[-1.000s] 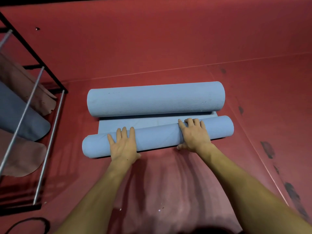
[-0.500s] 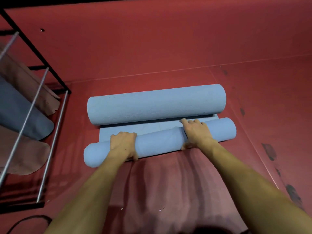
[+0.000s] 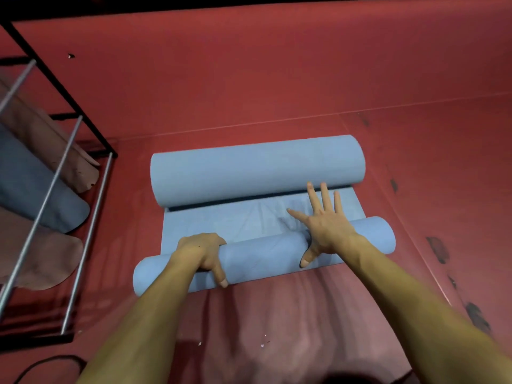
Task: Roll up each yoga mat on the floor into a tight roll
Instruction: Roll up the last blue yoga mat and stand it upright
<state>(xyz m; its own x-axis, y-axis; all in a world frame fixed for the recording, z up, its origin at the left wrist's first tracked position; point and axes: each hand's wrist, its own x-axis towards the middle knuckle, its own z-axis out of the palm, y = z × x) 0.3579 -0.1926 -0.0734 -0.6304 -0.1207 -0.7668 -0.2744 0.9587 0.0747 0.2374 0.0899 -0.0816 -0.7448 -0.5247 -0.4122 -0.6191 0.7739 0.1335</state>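
On the red floor (image 3: 277, 92), I see my right hand (image 3: 325, 225) has lifted off the near roll (image 3: 263, 256); its fingers now spread flat on the unrolled blue mat (image 3: 221, 221). My left hand (image 3: 201, 252) grips the roll. The rack (image 3: 83, 167) holds rolled mats (image 3: 38, 187). A thicker roll (image 3: 257, 169) lies beyond.

Left hand (image 3: 201, 252) grips near blue roll (image 3: 263, 254); right hand (image 3: 325, 225) flat, fingers spread on unrolled mat (image 3: 221, 223).
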